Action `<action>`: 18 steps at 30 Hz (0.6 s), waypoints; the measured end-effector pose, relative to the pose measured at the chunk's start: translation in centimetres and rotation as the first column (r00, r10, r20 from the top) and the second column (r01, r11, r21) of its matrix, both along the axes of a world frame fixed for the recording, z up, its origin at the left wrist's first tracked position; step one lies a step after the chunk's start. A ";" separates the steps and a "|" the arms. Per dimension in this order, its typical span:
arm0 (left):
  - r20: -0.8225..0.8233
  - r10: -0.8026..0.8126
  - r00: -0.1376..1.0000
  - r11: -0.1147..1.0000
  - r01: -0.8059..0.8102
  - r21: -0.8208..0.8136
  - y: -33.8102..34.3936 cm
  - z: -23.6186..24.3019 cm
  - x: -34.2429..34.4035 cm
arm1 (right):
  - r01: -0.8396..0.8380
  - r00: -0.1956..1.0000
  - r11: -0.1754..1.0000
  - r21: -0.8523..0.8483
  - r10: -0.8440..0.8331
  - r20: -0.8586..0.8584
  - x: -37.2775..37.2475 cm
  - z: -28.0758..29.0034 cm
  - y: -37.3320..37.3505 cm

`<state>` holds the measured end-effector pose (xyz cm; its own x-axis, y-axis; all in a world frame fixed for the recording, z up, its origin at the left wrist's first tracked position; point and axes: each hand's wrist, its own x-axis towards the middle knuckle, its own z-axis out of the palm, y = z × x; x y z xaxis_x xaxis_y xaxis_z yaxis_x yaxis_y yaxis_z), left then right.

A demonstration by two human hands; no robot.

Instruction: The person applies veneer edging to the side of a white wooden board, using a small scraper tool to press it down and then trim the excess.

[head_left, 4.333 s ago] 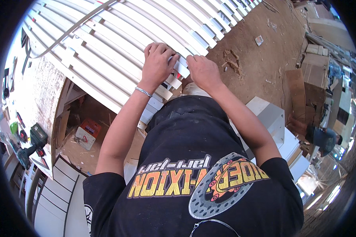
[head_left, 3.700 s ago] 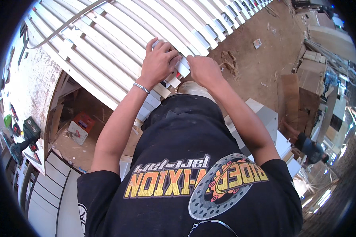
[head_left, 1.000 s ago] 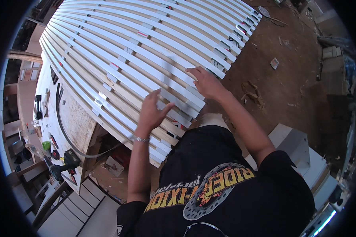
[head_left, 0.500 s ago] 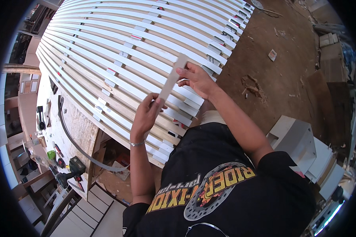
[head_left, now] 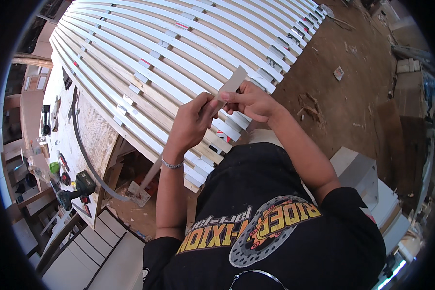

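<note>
My left hand (head_left: 191,121) and my right hand (head_left: 250,103) grip a thin, long, pale grey-beige strip (head_left: 234,79), close together near its upper end, thumbs on it. The strip runs diagonally down past my left wrist toward the lower left. Beneath both hands lies a wide array of parallel white slats (head_left: 145,46) with small grey spacer blocks between them, several showing red or dark patches.
At left, a worn white workbench (head_left: 99,116) holds a green cordless drill (head_left: 82,186), small tools and a curved grey band (head_left: 87,154). At right, white boards (head_left: 353,169) and cardboard (head_left: 408,106) border a dirt floor (head_left: 324,96) with scraps.
The strip appeared in both hands between one and half a second ago. Since then my left hand has moved up and right along it, closer to my right hand.
</note>
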<state>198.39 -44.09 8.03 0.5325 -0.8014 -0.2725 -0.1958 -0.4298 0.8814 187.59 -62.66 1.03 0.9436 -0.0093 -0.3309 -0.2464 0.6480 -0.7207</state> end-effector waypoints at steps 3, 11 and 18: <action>0.013 -0.140 0.990 0.986 0.140 -0.095 0.5 -0.3 0.6 | -0.136 0.984 0.949 0.284 0.096 0.149 -0.5 -1.3 0.2; 0.682 0.142 0.717 0.982 -0.013 -0.191 -3.6 -4.3 12.1 | 0.209 0.967 0.833 -0.513 -0.255 -0.019 -0.2 -0.4 -1.4; 0.814 -0.101 0.572 0.952 -0.184 0.247 -8.6 -6.4 15.1 | -0.232 0.901 0.506 -0.831 -0.210 -0.379 -7.0 -1.0 3.2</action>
